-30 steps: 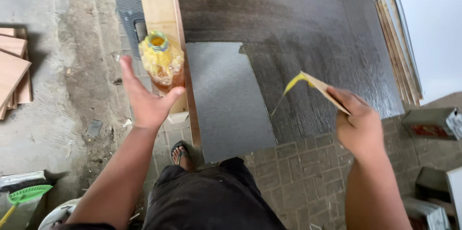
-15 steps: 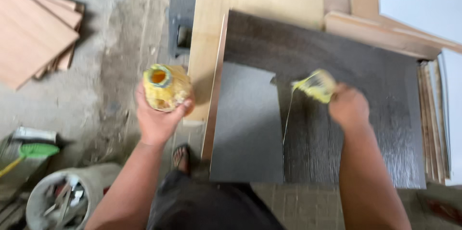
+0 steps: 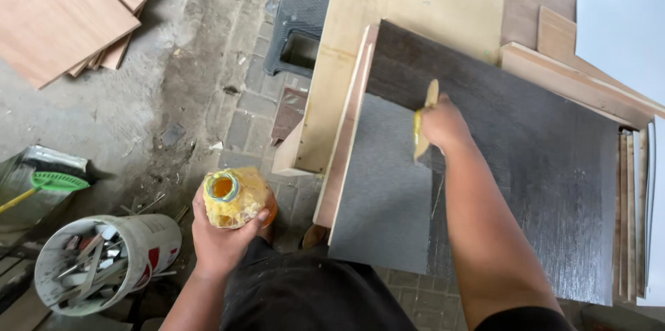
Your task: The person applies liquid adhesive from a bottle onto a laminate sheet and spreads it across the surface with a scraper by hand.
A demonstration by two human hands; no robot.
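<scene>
Fingers (image 3: 244,224) of the left hand (image 3: 220,241) were wrapped snugly around a glue-smeared open container (image 3: 234,197), holding it upright off the edge of the work, low and well to the left of the boards. Across from them, the right hand (image 3: 443,127) was closed around a thin wooden spreader (image 3: 424,120) whose yellow-coated blade stood up just beyond its knuckles, poised over the seam where a grey sheet (image 3: 388,192) met the dark wood-grain panel (image 3: 526,158). A thin yellowish thread of glue (image 3: 437,196) seemed to hang down just below that hand, over the panel.

As far as could be judged, gluing had barely got under way: the spreader was loaded, yet the grey sheet and the dark panel both looked dry and unmarked, with no wet film to be made out on either. Most of the spreading seemed left to do.

Beyond the right hand's fingers lay a pale plywood board (image 3: 415,33). Below and left of the container-holding fingers stood a white bucket (image 3: 104,262) of tools; far above them, a stack of reddish boards (image 3: 66,12) rested on the concrete floor (image 3: 125,116).
</scene>
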